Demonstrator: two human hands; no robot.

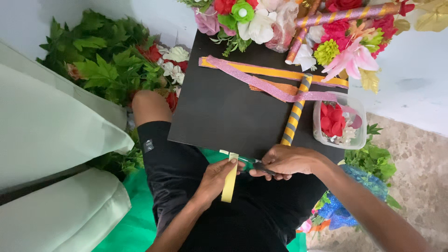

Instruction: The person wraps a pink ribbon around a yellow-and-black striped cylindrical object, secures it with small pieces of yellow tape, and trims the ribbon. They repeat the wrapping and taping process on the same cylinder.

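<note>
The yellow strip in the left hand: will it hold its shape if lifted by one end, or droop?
Probably droops a little: the yellow strip is thin and narrow, hanging down from the left hand. It looks very light, likely paper or foam. It hangs nearly straight, so it may keep some stiffness.

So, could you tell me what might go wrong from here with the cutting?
The left hand pinches the yellow paper strip right beside the scissors in the right hand, so fingers could get nicked. The black board rests on the lap; a shift might slide the striped stick and clear flower tub off.
</note>
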